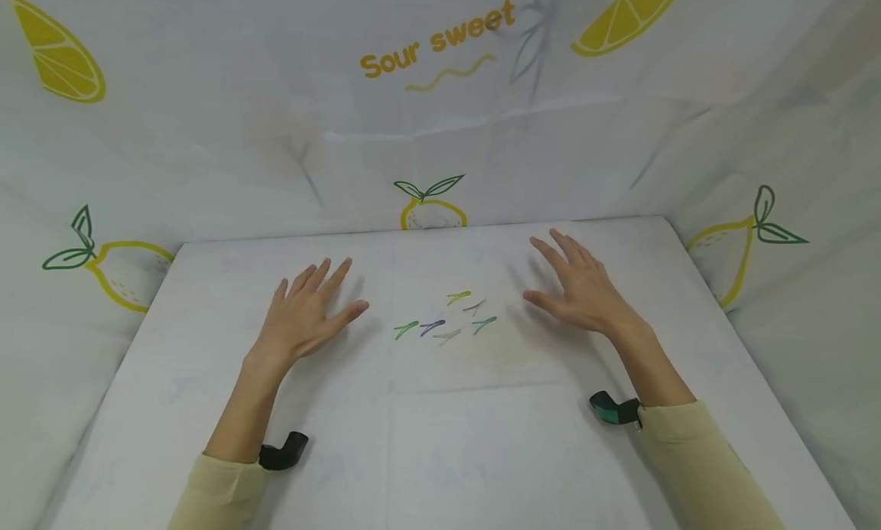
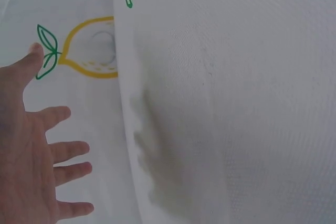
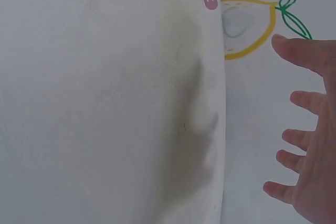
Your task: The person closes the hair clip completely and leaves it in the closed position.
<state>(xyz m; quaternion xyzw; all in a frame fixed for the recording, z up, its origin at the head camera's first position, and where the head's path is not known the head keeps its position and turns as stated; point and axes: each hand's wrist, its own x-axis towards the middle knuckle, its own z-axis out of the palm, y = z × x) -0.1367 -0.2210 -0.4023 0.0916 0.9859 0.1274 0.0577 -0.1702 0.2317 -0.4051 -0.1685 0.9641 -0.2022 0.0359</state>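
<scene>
We start at the left, where the left hand (image 1: 303, 312) hovers above the white table (image 1: 344, 438), palm down, fingers straight and spread, thumb stretched toward the middle. It grips nothing; its shadow falls apart from it, and the left wrist view shows those fingers bare too.

Moving right, here come the small clips, six of them, forked in outline! First the green clip (image 1: 411, 326), nearest the left thumb yet well short of it; then the violet clip (image 1: 437, 325) just beside it, and the pale clip (image 1: 450, 334) a touch nearer us. Behind lies the yellow clip (image 1: 460, 294), then the pink clip (image 1: 476, 307), and the teal clip (image 1: 487, 322) closes the loose cluster.

Over on the right, the right hand (image 1: 581, 289) hangs raised, wide open, holding nothing, its thumb pointing at the group.

So where do we stand? No clip is in hand; all six lie scattered. We'd judge the handling either unstarted or just finished, and can't tell which.
</scene>
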